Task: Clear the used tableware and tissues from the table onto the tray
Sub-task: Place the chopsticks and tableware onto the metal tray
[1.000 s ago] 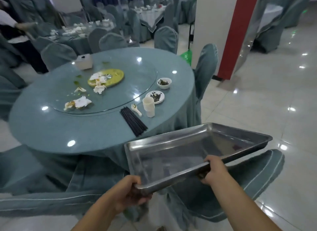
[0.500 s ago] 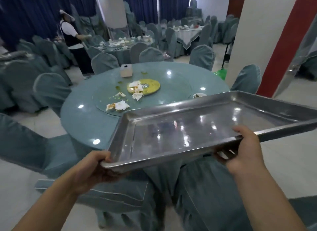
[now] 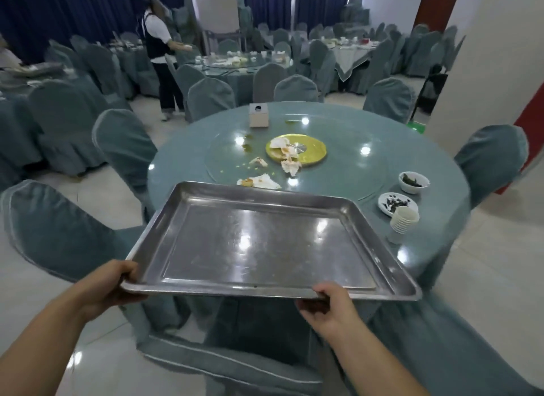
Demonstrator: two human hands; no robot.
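Observation:
I hold an empty steel tray [image 3: 379, 248] over the near edge of the round teal table [image 3: 435, 219]. My left hand [image 3: 107, 286] grips its near left corner; my right hand [image 3: 326, 306] grips its near rim. Crumpled, stained tissues [image 3: 265, 181] lie on the glass turntable, more of them on and beside the yellow centre disc [image 3: 312, 149]. At the right stand a white bowl [image 3: 413, 182], a small plate with dark scraps [image 3: 397, 202] and a stack of paper cups [image 3: 401, 223]. The tray hides whatever lies under it.
A tissue box [image 3: 258, 115] stands at the table's far side. Teal-covered chairs ring the table, one at the left [image 3: 123, 148], one right below the tray [image 3: 229, 363]. A person in a dark vest [image 3: 160, 51] works at another table behind. A white pillar [image 3: 485, 57] rises at the right.
The tray has swung left and come level over the table's near edge, covering the chopsticks and spoon seen earlier. My view has turned to face the table squarely.

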